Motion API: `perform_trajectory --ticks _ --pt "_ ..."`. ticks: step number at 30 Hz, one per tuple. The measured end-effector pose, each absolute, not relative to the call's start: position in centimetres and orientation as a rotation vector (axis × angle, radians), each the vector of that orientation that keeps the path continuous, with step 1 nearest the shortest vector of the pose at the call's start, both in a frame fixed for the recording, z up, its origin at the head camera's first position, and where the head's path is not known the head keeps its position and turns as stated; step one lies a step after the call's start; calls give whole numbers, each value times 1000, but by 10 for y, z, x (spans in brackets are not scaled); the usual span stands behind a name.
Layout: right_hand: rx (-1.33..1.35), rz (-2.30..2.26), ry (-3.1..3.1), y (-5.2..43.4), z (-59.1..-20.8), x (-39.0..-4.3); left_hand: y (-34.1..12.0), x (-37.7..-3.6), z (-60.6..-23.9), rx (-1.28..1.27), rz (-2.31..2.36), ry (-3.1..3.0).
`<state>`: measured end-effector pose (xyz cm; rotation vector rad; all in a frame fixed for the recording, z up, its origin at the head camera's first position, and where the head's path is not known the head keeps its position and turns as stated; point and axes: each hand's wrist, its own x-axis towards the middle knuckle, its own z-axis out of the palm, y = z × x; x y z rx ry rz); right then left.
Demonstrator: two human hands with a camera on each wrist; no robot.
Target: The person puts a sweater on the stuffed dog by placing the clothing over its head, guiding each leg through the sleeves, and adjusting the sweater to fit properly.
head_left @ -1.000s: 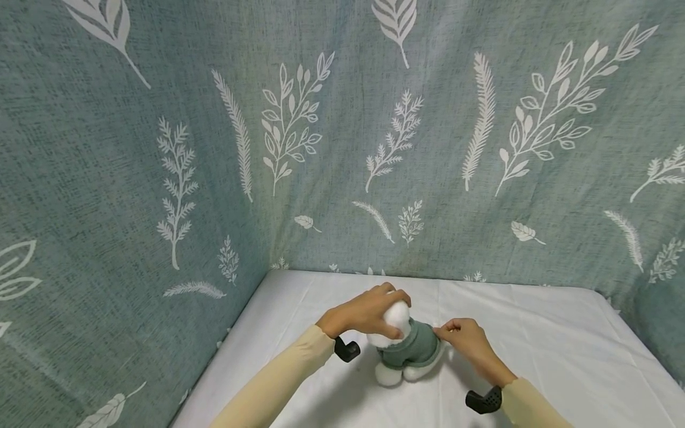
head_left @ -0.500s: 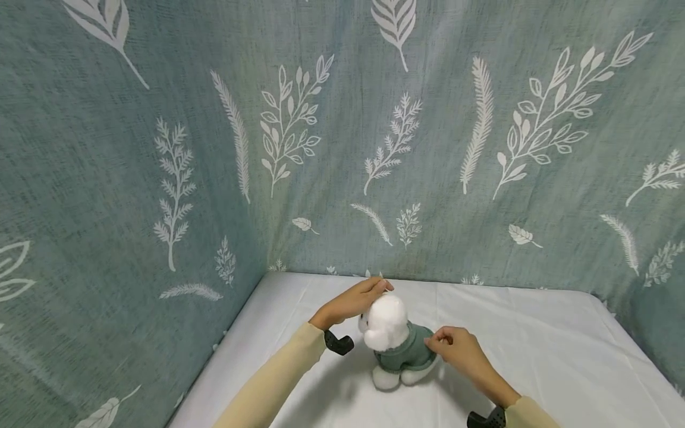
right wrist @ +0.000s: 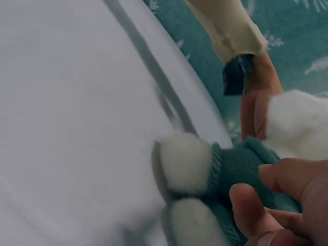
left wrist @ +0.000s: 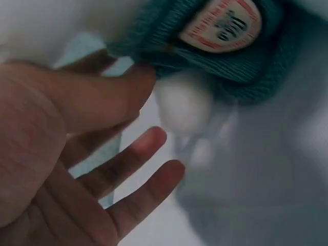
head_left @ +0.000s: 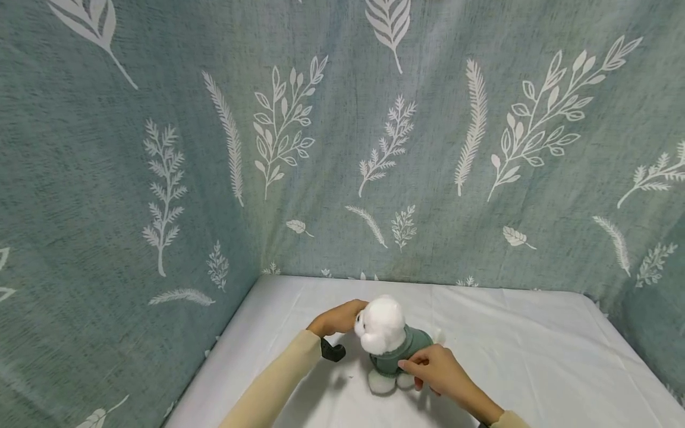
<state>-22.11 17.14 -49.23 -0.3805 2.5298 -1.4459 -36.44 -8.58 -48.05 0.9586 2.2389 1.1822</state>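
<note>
A white plush dog (head_left: 382, 324) stands on the white-covered table, facing left, in a green knitted sweater (head_left: 417, 342). A round lettered patch (left wrist: 225, 25) shows on the sweater in the left wrist view. My left hand (head_left: 337, 318) is at the toy's front, its fingertips hidden behind the head in the head view. In the left wrist view its thumb reaches the sweater's edge and the other fingers spread loosely. My right hand (head_left: 439, 368) touches the sweater's near side, thumb and finger apart on the knit, beside the white legs (right wrist: 187, 164).
A white cloth (head_left: 535, 356) covers the table. Green fabric walls (head_left: 321, 148) with a white leaf print rise behind and at the left. Dark devices sit at both wrists, such as the left wrist device (head_left: 333, 351).
My left hand has gone from the toy's head down to its front. The right hand has moved from the sweater's rear hem to its near side. The toy's head is now uncovered.
</note>
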Motion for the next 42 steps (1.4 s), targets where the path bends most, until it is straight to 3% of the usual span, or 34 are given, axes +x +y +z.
perform_trajectory --ticks 15,22,35,42 --pt "-231 -1450 2676 160 -492 -218 -81 -365 -484 1158 1055 2296" --pt "-88 -1439 2823 171 -490 -226 -76 -350 -487 1073 1173 2324" --pt "-214 -1452 2802 208 -485 -255 -55 -311 -498 974 1426 2442" --pt "-347 -1409 2824 219 -489 -261 -51 -300 -500 1043 1394 2519"
